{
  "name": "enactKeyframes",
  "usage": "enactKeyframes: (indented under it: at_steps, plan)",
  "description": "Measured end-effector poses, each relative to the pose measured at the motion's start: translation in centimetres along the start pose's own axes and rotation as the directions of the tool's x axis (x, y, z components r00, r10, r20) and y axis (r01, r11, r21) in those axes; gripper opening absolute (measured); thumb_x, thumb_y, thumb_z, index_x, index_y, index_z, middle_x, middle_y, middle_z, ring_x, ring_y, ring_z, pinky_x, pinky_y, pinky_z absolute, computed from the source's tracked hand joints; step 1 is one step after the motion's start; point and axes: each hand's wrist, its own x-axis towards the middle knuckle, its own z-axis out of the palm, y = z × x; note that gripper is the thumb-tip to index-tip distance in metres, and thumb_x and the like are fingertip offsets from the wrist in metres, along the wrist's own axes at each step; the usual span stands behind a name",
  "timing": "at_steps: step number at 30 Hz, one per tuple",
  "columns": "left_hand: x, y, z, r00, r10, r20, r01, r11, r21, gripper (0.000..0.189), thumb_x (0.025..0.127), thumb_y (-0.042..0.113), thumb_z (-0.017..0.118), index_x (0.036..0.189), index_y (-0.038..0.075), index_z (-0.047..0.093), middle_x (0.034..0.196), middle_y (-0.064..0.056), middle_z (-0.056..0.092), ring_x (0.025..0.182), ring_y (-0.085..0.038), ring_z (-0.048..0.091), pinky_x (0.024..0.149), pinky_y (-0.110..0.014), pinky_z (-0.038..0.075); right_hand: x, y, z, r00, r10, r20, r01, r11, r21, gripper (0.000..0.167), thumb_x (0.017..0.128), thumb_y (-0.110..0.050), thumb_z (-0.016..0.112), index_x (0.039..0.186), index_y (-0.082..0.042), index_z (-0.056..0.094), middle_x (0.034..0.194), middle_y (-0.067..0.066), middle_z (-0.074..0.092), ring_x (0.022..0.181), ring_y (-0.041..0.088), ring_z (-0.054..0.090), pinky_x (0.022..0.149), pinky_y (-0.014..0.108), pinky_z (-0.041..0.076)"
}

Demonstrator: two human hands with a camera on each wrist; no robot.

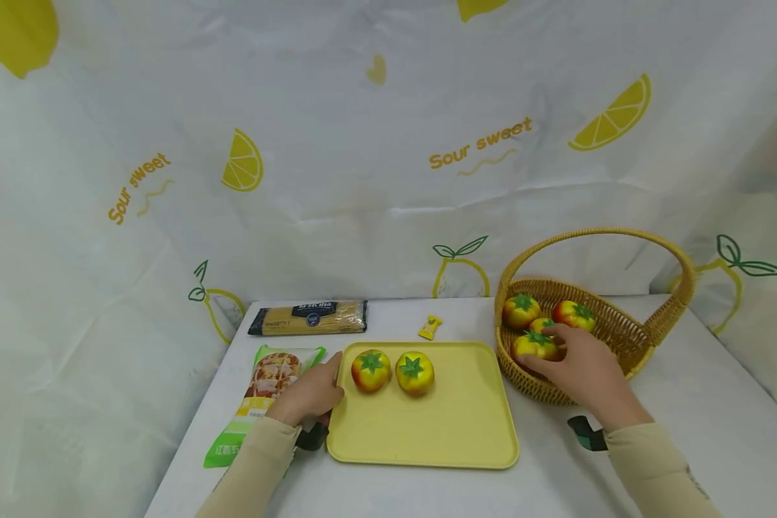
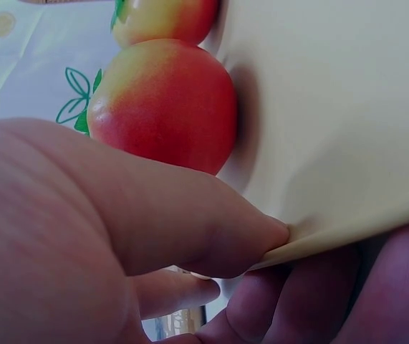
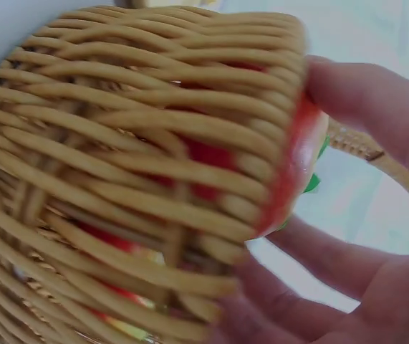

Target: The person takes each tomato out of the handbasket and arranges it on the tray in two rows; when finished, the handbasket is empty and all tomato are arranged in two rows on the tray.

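Observation:
My left hand [image 1: 307, 394] pinches the left rim of a pale yellow tray [image 1: 440, 424], thumb on top and fingers underneath in the left wrist view. Two red-and-yellow tomatoes with green star-shaped tops, a left one [image 1: 371, 371] and a right one [image 1: 415, 373], sit on the tray. At the right, my right hand [image 1: 585, 367] reaches into a wicker basket [image 1: 621, 324] and grips a tomato [image 1: 534, 347] near its front wall. Thumb and fingers lie on opposite sides of this tomato [image 3: 297, 168] in the right wrist view. Several other tomatoes lie in the basket.
A spaghetti pack [image 1: 314, 318] lies at the table's back left. In front of it, a green-and-white food bag [image 1: 262, 392] lies partly behind my left arm. A small yellow wrapped candy [image 1: 430, 327] is behind the tray. The basket's tall handle [image 1: 596, 232] arches over it.

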Motion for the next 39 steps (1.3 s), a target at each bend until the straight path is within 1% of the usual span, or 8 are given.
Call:
enactKeyframes:
  at_steps: [7,13,17,22,26,29,33,39]
  plan:
    - [0.1,0.0,0.0,1.0,-0.023,0.0,0.023,1.0,0.009,0.077,0.104,0.009,0.057,0.173,0.004,0.022,0.085,-0.008,0.066,0.047,-0.02,0.061,0.045,-0.031,0.054,-0.8,-0.9,-0.6,0.995,-0.076,-0.07,0.078,0.997,0.027,0.086,0.092,-0.065,0.077,0.148,-0.003,0.059,0.144,0.033,0.059,0.115,0.048,0.065,0.092,0.066,0.055]
    - [0.1,0.1,0.0,0.999,-0.043,-0.007,0.043,0.999,0.012,0.077,0.104,0.009,0.058,0.172,0.005,0.023,0.092,-0.009,0.067,0.049,-0.021,0.061,0.046,-0.032,0.054,-1.4,-1.9,-0.2,0.987,-0.108,-0.118,0.118,0.99,0.081,0.081,0.092,-0.062,0.079,0.15,-0.008,0.058,0.143,0.025,0.064,0.113,0.045,0.071,0.091,0.063,0.061]
    - [0.2,0.2,0.0,0.999,-0.047,-0.007,0.047,0.999,0.009,0.077,0.104,0.009,0.058,0.172,0.005,0.024,0.091,-0.009,0.067,0.049,-0.021,0.061,0.047,-0.031,0.054,-1.8,-3.0,0.5,0.981,-0.142,-0.133,0.157,0.981,0.111,0.078,0.092,-0.059,0.08,0.149,-0.011,0.059,0.143,0.021,0.066,0.115,0.043,0.071,0.095,0.063,0.061]
    - [0.2,0.2,0.0,0.999,-0.033,-0.006,0.033,0.999,0.001,0.077,0.103,0.008,0.057,0.172,0.005,0.023,0.088,-0.009,0.067,0.049,-0.021,0.062,0.046,-0.031,0.054,-2.0,-4.4,1.6,0.976,-0.196,-0.094,0.208,0.968,0.143,0.075,0.095,-0.05,0.082,0.153,-0.011,0.055,0.147,0.019,0.063,0.127,0.043,0.066,0.103,0.065,0.056]
    - [0.2,0.1,0.0,0.999,-0.034,-0.004,0.034,0.999,-0.003,0.077,0.103,0.008,0.057,0.172,0.005,0.023,0.089,-0.01,0.067,0.049,-0.021,0.062,0.046,-0.031,0.055,-1.8,-5.0,2.7,0.962,-0.266,-0.063,0.272,0.951,0.147,0.073,0.097,-0.037,0.082,0.157,-0.008,0.052,0.154,0.019,0.059,0.136,0.043,0.061,0.109,0.066,0.053]
    - [0.3,0.1,0.0,0.999,-0.032,-0.003,0.032,0.999,-0.002,0.077,0.104,0.008,0.057,0.173,0.005,0.022,0.09,-0.009,0.067,0.049,-0.021,0.061,0.046,-0.032,0.055,-1.7,-5.3,3.6,0.954,-0.298,-0.036,0.3,0.942,0.149,0.071,0.098,-0.032,0.081,0.158,-0.006,0.051,0.157,0.019,0.056,0.142,0.044,0.057,0.113,0.067,0.05]
    - [0.3,0.2,-0.1,1.0,-0.026,-0.003,0.026,1.0,-0.006,0.077,0.104,0.008,0.057,0.173,0.005,0.022,0.088,-0.009,0.067,0.049,-0.021,0.061,0.046,-0.032,0.054,-1.7,-5.7,4.8,0.955,-0.297,0.007,0.294,0.946,0.136,0.069,0.099,-0.029,0.08,0.157,-0.007,0.052,0.159,0.018,0.055,0.146,0.043,0.055,0.115,0.065,0.05]
    - [0.1,0.1,-0.1,1.0,-0.021,-0.003,0.021,1.0,-0.002,0.076,0.104,0.007,0.056,0.172,0.005,0.023,0.085,-0.009,0.067,0.047,-0.02,0.06,0.045,-0.03,0.053,-1.9,-6.3,6.2,0.951,-0.308,0.039,0.302,0.947,0.108,0.066,0.099,-0.025,0.081,0.156,-0.005,0.054,0.156,0.019,0.058,0.142,0.043,0.059,0.113,0.064,0.052]
